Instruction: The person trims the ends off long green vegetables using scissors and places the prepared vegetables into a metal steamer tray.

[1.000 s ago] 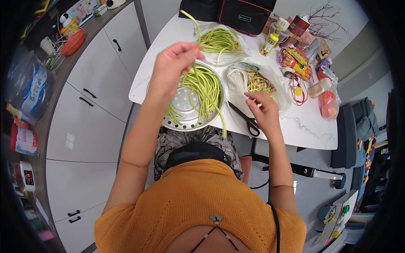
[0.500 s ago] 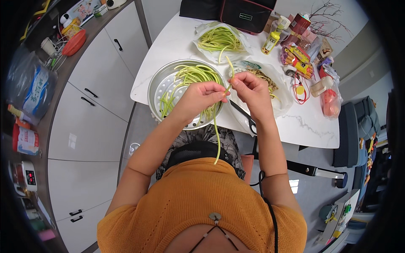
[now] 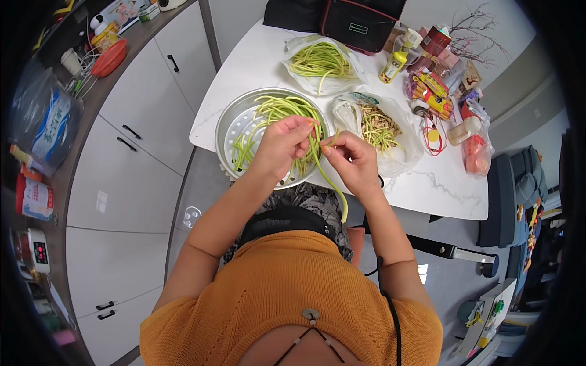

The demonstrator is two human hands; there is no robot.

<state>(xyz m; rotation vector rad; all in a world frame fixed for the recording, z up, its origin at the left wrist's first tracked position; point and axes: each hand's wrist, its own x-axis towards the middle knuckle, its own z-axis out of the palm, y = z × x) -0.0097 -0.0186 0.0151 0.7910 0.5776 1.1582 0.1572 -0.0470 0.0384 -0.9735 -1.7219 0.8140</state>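
My left hand is closed, thumb and fingers pinching a long garlic scape over the metal bowl's right side. The scape's lower end hangs past the rim in front of me. Close by, my right hand pinches a short, thin yellow-green scape piece between thumb and forefinger. Under my hands is a round, perforated metal bowl, with many cut green scapes inside. Right of it lies an open plastic bag with scraps and pale tips.
Behind the bowl, another plastic bag holds a bundle of long scapes. A yellow bottle, packaged sausages, a red cord and a jar crowd the table's right side. White cabinets stand on my left.
My hands have moved apart, the right one lower and toward me. The scape in my left hand now swings farther right, and a short piece is in my right fingers.
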